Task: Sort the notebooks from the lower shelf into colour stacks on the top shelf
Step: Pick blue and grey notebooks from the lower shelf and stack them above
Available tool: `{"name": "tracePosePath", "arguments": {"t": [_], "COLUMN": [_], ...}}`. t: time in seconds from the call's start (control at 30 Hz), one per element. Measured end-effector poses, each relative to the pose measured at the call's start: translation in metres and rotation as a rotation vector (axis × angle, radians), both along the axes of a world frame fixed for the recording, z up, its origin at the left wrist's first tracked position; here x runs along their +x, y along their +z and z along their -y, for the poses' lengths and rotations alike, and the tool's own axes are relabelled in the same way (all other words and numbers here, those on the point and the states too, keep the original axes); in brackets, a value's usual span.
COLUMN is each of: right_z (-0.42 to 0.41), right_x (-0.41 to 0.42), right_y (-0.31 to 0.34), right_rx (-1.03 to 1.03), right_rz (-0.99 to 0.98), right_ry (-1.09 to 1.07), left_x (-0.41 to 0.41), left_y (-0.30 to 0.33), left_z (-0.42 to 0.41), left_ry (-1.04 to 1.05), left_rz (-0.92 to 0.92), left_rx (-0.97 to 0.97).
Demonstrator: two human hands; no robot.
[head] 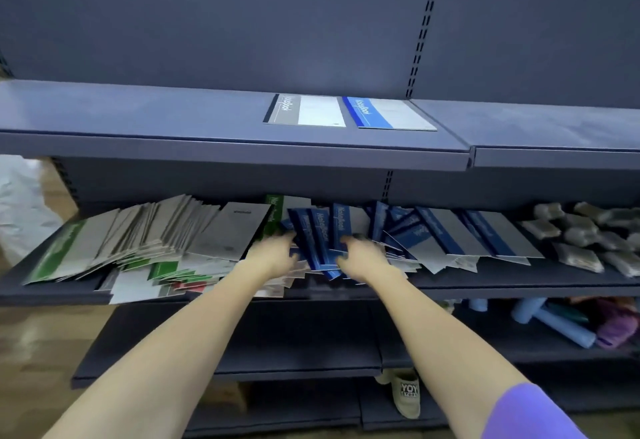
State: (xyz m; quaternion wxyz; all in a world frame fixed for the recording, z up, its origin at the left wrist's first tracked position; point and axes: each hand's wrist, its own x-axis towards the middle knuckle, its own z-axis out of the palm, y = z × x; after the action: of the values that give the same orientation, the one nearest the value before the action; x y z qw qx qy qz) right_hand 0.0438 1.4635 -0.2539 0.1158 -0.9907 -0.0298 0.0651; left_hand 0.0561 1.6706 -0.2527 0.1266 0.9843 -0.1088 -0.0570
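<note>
Because the dark-blue paper notebooks (323,234) lean loosely against each other on the dark metal lower shelf (519,282), pulling a few out could make their neighbours slide over the shelf edge. Both hands are among them: the left hand (277,253) and the right hand (360,255) curl their fingers on the blue covers, though blur hides the exact grip. On the top shelf (138,116) lie a grey-banded notebook (304,110) and a bright-blue-banded notebook (389,113), well above the hands.
</note>
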Motion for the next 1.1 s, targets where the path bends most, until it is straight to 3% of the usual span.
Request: {"name": "tracePosePath", "arguments": {"t": [0.27, 0.57, 0.8, 1.1], "right_z": [-0.024, -0.041, -0.042, -0.044], "right_x": [0.03, 0.026, 0.006, -0.007], "right_y": [-0.019, -0.024, -0.029, -0.025], "right_rx": [0.143, -0.003, 0.13, 0.027], "right_rz": [-0.178, -0.067, -0.057, -0.014], "right_ry": [-0.135, -0.037, -0.063, -0.016], "left_x": [0.035, 0.024, 0.005, -0.005], "left_y": [-0.026, -0.034, -0.033, -0.037], "left_z": [-0.033, -0.035, -0.041, -0.042], "left_ry": [0.068, 0.051, 0.084, -0.023], "left_rz": [-0.149, 0.022, -0.055, 0.012], "left_rx": [0.088, 0.13, 0.004, 0.166]}}
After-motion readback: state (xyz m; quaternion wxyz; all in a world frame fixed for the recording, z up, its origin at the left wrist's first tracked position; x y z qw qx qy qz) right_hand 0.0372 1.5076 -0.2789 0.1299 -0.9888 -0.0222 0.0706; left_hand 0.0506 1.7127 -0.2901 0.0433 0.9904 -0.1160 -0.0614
